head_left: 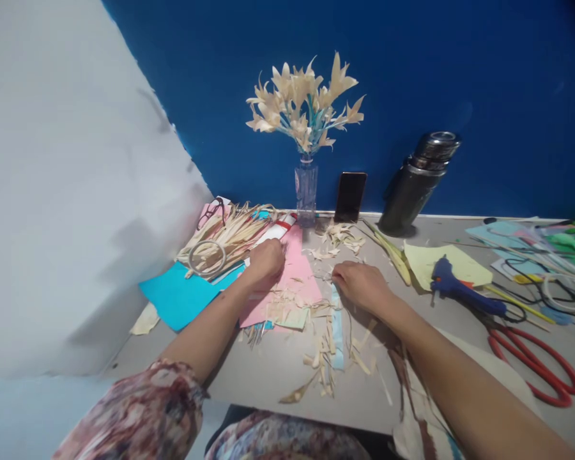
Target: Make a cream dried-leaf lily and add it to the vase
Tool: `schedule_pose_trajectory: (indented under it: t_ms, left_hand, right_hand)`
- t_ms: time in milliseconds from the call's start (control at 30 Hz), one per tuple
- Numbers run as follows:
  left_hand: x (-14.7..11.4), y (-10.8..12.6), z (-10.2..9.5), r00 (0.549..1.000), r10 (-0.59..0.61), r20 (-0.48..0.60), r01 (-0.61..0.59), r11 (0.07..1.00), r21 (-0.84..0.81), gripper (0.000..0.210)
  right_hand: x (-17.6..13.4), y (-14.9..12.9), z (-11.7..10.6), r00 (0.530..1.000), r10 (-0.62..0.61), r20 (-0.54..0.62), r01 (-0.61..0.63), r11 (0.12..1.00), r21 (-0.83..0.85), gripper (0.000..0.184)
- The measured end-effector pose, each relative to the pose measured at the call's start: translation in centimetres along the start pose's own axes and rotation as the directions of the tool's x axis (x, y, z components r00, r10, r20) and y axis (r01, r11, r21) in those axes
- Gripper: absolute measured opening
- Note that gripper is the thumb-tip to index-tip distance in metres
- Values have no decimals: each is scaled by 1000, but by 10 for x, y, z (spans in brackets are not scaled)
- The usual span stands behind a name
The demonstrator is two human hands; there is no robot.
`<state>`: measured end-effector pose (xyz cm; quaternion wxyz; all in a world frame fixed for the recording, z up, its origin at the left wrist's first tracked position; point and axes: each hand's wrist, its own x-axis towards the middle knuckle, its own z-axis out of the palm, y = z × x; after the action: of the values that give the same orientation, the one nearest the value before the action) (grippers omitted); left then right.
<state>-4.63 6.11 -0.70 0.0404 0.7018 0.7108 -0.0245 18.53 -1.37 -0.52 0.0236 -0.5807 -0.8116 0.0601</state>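
Note:
My left hand (267, 260) is closed above a pink paper sheet (299, 255); whatever its curled fingers hold is hidden. To the right, the fingers of my right hand (361, 285) are pinched together over the grey table. A pale blue paper strip (337, 332) runs down from just beside those fingertips, but I cannot tell if they grip it. Dry husk scraps (324, 358) lie scattered around the strip and over the pink sheet. Left of my left hand is a bundle of dried husk strips (239, 230) with a tape ring (207, 258) on it.
Husk flowers (304, 96) stand in a clear bottle (306, 191) at the back. Beside it are a phone (351, 197) and a dark flask (412, 191). On the right lie a blue glue gun (460, 291), yellow paper (441, 262) and red-handled scissors (536, 364). Blue paper (179, 291) lies left.

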Motion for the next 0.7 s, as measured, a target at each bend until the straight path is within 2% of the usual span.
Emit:
schedule_pose_trajectory:
  t_ms: [133, 233, 433, 567, 700]
  left_hand:
    - [2, -2, 0, 1000, 2, -11, -2, 1000, -18, 36]
    - [4, -2, 0, 1000, -4, -1, 4, 998, -55, 31]
    - [10, -9, 0, 1000, 10, -6, -11, 969, -247, 25]
    - [14, -16, 0, 998, 17, -55, -40, 891, -452, 23]
    - [19, -20, 3, 997, -19, -70, -34, 729, -684, 15]
  right_hand:
    - [1, 2, 2, 1000, -5, -17, 5, 1000, 0, 20]
    - [1, 1, 2, 1000, -7, -5, 7, 1000, 5, 19]
    - [1, 0, 1, 1000, -9, 1, 9, 1000, 0, 19]
    - [1, 1, 3, 1000, -7, -10, 7, 1000, 4, 19]
    - [1, 2, 4, 1000, -12, -4, 12, 1000, 22, 19]
